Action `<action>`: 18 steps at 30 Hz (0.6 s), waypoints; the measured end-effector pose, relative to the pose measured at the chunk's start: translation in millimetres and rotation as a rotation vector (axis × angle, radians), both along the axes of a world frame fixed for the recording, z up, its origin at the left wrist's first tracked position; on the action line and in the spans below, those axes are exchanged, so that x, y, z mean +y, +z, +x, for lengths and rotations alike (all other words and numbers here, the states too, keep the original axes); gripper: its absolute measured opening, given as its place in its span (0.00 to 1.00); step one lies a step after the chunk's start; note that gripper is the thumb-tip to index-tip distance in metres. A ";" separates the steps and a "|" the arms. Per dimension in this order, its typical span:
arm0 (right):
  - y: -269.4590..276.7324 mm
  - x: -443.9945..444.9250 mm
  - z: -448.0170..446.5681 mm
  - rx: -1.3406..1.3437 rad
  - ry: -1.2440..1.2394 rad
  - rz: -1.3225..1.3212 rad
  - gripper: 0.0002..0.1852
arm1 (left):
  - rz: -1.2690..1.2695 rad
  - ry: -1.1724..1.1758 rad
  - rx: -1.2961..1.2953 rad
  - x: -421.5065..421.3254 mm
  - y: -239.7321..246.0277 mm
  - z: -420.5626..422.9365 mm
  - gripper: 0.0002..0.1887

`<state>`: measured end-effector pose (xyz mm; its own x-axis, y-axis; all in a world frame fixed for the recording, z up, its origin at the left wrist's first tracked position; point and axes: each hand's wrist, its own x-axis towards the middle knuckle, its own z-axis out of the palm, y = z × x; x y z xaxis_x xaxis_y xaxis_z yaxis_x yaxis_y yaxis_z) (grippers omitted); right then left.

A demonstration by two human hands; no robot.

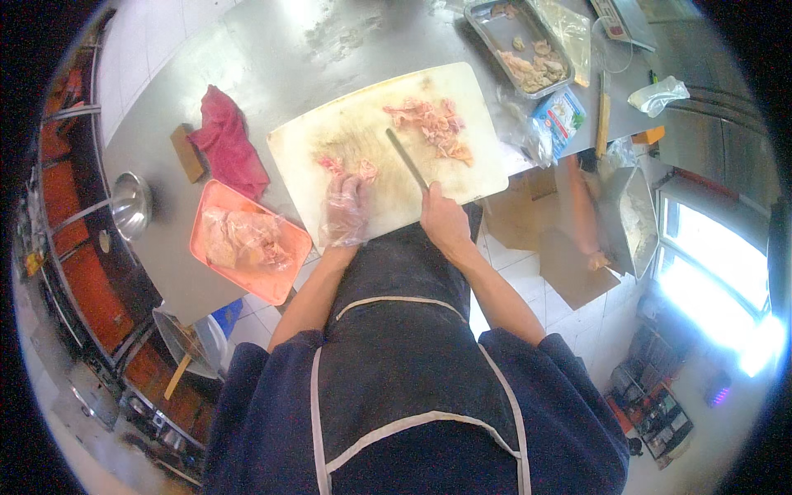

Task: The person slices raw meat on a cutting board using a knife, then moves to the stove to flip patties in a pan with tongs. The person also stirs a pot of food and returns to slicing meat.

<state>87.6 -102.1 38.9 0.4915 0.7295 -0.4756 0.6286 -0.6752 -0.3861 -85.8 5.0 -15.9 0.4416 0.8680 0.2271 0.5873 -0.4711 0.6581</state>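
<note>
In a clear plastic glove, my left hand (344,213) rests on the near left part of a white cutting board (365,124). Its fingers are curled down onto a piece of raw meat (367,169), which shows beyond the fingertips and is partly hidden by them. My bare right hand (444,216) grips a knife (406,158) at the board's near edge. The narrow blade points away from me and to the left, over the board's middle. Cut pieces of raw meat (436,124) lie in a loose heap at the far right of the board, apart from the blade.
To the left, a pink tray (296,244) holds raw poultry (241,238) in clear plastic. Beyond it lie a red cloth (229,145) and a brown block (187,154). A metal tray (486,52) of meat pieces, a printed packet (560,120) and a scale (625,21) occupy the right side.
</note>
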 end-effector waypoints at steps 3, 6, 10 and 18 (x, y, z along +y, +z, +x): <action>6.3 -8.0 -12.9 0.048 0.026 -0.009 0.16 | -0.101 -0.010 0.073 -3.0 8.8 -11.0 0.05; 6.7 -9.9 -30.0 0.110 0.131 -0.033 0.15 | -0.196 0.020 0.086 -6.3 16.3 -12.7 0.05; 0.0 -13.1 -39.4 0.105 0.177 -0.092 0.14 | 0.040 -0.012 -0.014 -0.5 7.6 1.7 0.09; -22.4 31.7 -46.2 0.177 0.260 0.115 0.14 | -0.028 -0.059 -0.055 6.1 -17.4 -1.8 0.09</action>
<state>41.4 -70.4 16.4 0.1989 0.8735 -0.4443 0.6906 -0.4466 -0.5689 -87.6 11.1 -33.2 0.4797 0.8473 0.2281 0.5219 -0.4845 0.7021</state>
